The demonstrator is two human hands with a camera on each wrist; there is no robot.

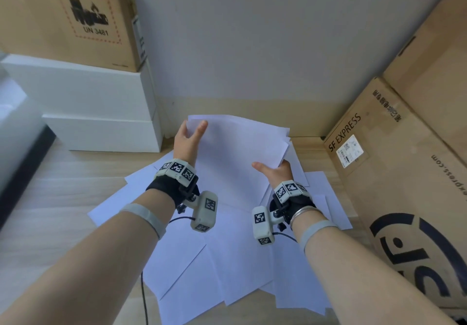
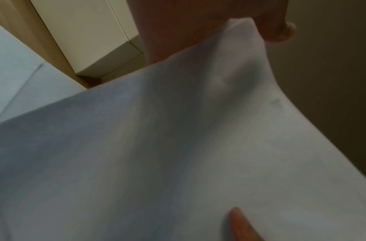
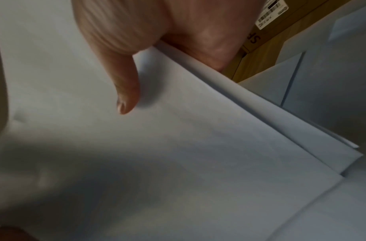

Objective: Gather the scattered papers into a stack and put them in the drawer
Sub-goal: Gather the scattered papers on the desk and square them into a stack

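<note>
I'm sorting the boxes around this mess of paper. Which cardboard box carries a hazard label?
The cardboard box at far left, atop the white boxes: it shows a red-dashed "UN 3481" label. The right-hand box reads "SF EXPRESS" instead.

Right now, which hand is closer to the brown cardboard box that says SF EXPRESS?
Right. The right hand grips the held white papers beside the brown cardboard SF EXPRESS box; the left hand holds their far side.

My bench (image 1: 63, 193) is light wood, with loose white sheets (image 1: 227, 261) all over it, white boxes (image 1: 101, 112) far left, cardboard boxes (image 1: 404, 173) right.
</note>
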